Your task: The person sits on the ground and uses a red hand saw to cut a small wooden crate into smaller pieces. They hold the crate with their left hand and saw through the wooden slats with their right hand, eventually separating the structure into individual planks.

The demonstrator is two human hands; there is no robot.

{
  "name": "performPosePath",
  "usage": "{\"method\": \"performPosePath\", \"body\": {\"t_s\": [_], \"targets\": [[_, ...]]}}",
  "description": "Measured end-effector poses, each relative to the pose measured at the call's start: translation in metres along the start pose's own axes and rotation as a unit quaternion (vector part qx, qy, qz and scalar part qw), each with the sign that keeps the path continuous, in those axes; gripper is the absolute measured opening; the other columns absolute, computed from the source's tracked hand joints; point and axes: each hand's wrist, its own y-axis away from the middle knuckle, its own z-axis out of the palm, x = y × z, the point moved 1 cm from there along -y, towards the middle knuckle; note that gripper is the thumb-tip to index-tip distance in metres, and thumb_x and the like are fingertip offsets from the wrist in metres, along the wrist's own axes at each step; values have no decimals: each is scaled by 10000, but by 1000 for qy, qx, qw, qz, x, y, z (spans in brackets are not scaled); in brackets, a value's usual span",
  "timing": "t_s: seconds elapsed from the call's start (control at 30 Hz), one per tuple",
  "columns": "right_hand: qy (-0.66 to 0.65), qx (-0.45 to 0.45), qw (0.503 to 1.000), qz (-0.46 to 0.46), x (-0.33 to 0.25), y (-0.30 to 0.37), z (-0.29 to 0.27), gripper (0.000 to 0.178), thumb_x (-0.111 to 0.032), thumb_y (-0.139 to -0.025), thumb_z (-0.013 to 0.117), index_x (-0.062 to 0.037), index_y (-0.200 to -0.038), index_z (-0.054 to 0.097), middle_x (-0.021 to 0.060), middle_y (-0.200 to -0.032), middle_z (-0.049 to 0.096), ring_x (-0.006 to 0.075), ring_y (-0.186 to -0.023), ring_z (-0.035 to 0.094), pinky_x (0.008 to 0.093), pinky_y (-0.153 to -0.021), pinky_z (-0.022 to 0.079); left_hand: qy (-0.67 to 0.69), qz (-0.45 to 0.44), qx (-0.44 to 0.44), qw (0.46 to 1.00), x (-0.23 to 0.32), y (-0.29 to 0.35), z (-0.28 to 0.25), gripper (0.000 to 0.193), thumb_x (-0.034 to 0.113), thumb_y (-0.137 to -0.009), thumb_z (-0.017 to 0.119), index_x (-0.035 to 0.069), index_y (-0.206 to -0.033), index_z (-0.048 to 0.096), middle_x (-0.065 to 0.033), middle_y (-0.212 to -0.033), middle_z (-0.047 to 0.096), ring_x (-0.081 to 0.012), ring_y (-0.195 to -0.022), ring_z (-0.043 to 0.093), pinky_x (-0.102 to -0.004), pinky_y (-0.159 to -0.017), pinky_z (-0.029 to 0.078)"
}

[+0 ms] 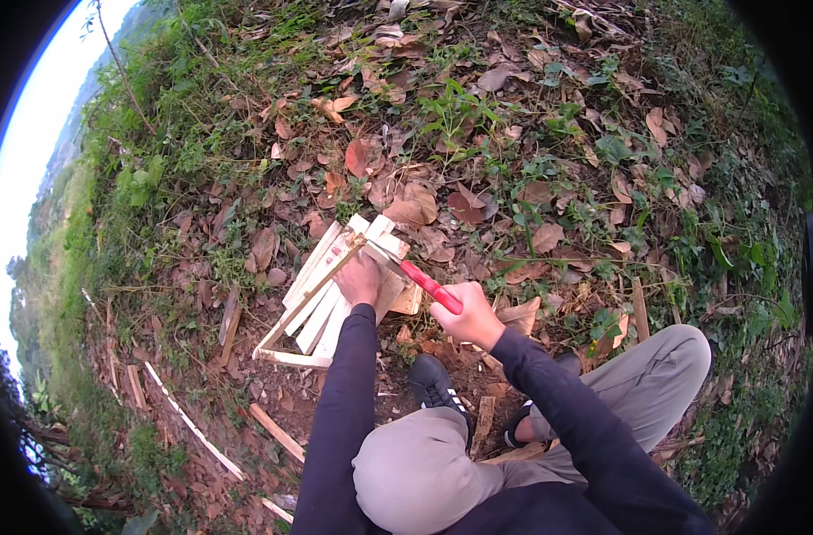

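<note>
In front of me on the leaf-strewn ground lies a bundle of pale wooden slats (319, 319), joined to a narrow wooden strip (307, 301) that runs along its left side. My left hand (360, 278) is closed on this strip near the far end, its fingertips showing past the strip's edge. My right hand (468, 315) is wrapped around the grip of a red-handled tool (431, 286). From the red handle a slim metal shaft slants up and left to the far end of the slats, close by my left hand. The tool's tip is too hard to make out among the wood.
Loose wood pieces lie about: a long pale stick (192, 421) and a short board (276, 433) at the left, and a stake (640, 308) at the right. My shoe (436, 385) is just behind the slats. Dry leaves (406, 207) and green weeds (451, 120) cover the slope.
</note>
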Motion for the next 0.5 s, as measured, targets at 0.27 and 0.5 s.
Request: {"method": "performPosePath", "body": {"t_s": [0.27,0.5], "targets": [[8,-54,998,11,-19,55,-27,239,-136,-792,634,-5,-630,517,149,-498,490,285,-423,531,388,-485,420,20,9,-18,1000,-13,8,9,645,268,-967,481,99,-1568,318,-226,-1625,232,-478,-1493,184,-580,-1205,185],[-3,-68,997,23,4,75,-41,203,-157,-801,641,-18,-667,581,179,-550,535,332,-479,535,421,-512,421,-3,23,15,1000,-5,22,-5,662,243,-961,522,115,-1575,310,-213,-1633,221,-469,-1500,177,-562,-1216,171]]}}
